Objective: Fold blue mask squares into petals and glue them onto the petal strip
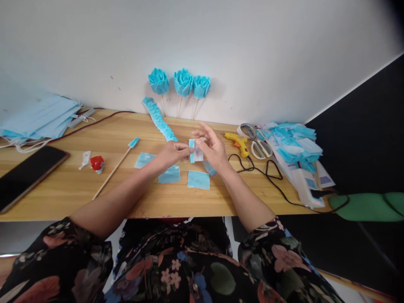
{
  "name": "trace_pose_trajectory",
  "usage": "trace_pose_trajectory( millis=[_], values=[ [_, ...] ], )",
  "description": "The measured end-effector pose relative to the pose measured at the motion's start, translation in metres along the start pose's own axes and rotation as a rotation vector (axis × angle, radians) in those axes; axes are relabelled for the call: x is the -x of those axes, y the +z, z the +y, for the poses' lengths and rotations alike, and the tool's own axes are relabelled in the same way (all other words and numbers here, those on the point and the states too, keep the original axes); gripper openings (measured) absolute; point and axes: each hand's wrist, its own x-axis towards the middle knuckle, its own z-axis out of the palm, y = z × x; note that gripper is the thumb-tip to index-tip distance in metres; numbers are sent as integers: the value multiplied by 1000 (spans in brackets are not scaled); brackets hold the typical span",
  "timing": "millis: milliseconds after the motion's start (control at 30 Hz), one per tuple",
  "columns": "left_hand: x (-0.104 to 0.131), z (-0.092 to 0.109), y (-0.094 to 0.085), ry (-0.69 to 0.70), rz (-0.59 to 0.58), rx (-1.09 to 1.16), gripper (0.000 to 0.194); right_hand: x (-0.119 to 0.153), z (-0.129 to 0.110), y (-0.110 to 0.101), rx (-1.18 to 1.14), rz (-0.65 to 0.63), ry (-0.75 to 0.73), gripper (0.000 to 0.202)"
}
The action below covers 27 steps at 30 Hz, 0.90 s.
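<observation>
Between my two hands is a small rectangle of mask fabric [198, 155], white on its face with a blue strip along its left side. My left hand [172, 155] pinches its left edge between thumb and fingers. On the other side, the thumb of my right hand [212, 146] presses on the white face, the other fingers raised behind it. Blue fabric rectangles lie under and around my hands, among them one in front [198, 180] and one below my left wrist [169, 174]. A row of folded blue pieces [160, 120] lies just beyond my left hand.
Three blue fabric flowers [183, 83] on sticks lean on the wall. To the left are a blue-tipped stick [115, 169], a red-wrapped lollipop [97, 163], a phone [30, 174] and stacked masks [39, 118]. Rightward lie a corded yellow glue gun [237, 143], scissors [261, 148] and fabric scraps [292, 141].
</observation>
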Motion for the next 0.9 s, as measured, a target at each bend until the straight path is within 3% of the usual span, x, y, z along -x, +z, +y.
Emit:
trace_pose_trajectory(
  millis=[167,333,533,667,900],
  values=[
    [-3,5,-7,-9,149,160,32,0,-4,-9,237,30,-258,60],
    [-3,9,-9,-32,166,341,25,-3,4,-8,470,-54,-464,62],
    [-2,9,-5,-55,121,378,25,-5,11,-4,553,-115,-476,44],
    [-2,7,-3,-61,108,324,28,-5,12,-3,519,-85,-463,21],
    [2,8,-2,-54,115,259,29,-4,8,-4,409,-9,-397,8]
  ],
)
